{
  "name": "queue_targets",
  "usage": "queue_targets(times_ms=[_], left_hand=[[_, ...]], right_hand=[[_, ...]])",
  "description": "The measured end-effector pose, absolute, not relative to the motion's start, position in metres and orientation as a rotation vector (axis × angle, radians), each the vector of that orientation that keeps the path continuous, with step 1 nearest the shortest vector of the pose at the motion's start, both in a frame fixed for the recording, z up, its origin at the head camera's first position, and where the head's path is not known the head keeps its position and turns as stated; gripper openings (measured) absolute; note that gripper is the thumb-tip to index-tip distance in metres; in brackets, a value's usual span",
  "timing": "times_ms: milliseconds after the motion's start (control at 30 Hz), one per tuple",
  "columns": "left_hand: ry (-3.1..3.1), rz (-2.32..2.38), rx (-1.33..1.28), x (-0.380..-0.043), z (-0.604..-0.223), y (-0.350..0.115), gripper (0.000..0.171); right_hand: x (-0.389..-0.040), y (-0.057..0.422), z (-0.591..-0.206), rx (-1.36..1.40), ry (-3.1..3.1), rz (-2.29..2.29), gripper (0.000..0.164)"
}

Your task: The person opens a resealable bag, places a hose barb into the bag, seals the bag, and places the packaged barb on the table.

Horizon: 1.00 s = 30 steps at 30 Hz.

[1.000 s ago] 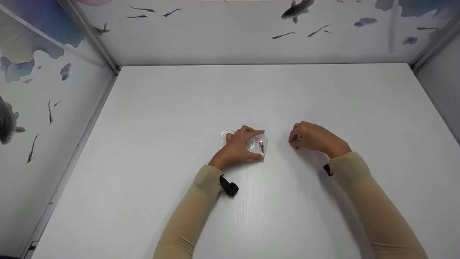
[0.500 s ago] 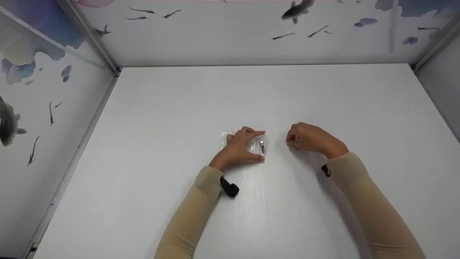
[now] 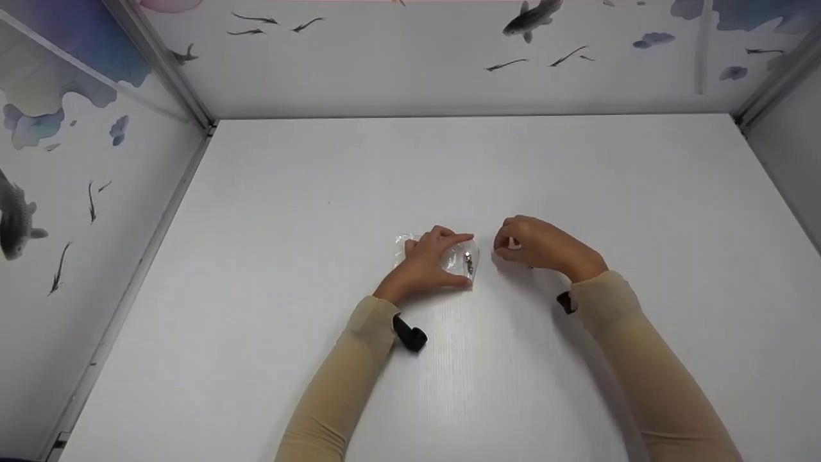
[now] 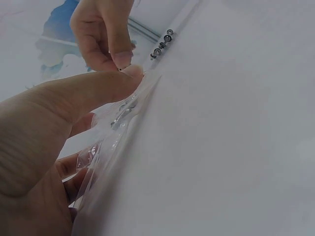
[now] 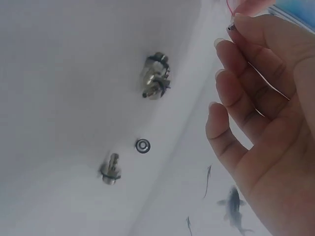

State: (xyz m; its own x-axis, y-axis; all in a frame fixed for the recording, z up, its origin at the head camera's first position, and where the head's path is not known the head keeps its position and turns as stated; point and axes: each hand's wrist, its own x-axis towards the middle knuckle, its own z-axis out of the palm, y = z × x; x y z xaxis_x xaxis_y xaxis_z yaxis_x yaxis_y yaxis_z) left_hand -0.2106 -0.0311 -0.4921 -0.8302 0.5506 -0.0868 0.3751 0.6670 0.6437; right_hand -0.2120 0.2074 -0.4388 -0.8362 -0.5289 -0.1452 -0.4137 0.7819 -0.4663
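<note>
Bag [image 3: 453, 259] of clear plastic is gripped by left hand [image 3: 421, 262]; right hand [image 3: 539, 244] pinches small metal piece [image 5: 231, 27], so better hold bag spread and approach slowly.

1 clear plastic bag [image 3: 453, 258], crinkled and glossy, lies on the bench [image 3: 192, 289], the left hand [image 3: 424, 263] over it with thumb and forefinger spread to its right-hand corners. Near that end, silvery metal fittings [image 3: 469, 262] sit bunched inside, too small to count. 1 small metal piece [image 5: 231, 27], mostly covered, is pinched in the right hand [image 3: 545, 247], near the bag. Loose metal fittings [image 4: 161, 45] rest on the bench: a blurred cluster [image 5: 156, 76], 1 ribbed fitting [image 5: 111, 170] with a wide collar, and 1 round fitting [image 5: 142, 146] seen end-on.
</note>
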Motion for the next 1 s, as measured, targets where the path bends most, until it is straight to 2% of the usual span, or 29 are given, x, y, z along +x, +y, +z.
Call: queue_targets(times_ms=[400,1000], left_hand=[[2.613,0.941,0.762,-0.211,-0.493,-0.032,0.081],[2.585,0.952,0.77,-0.211,-0.492,-0.033,0.082]], right_hand=[[-0.211,0.19,-0.439,-0.874,2.688,-0.713,0.011],[-0.211,0.177,-0.444,-0.91,2.667,-0.738,0.012]])
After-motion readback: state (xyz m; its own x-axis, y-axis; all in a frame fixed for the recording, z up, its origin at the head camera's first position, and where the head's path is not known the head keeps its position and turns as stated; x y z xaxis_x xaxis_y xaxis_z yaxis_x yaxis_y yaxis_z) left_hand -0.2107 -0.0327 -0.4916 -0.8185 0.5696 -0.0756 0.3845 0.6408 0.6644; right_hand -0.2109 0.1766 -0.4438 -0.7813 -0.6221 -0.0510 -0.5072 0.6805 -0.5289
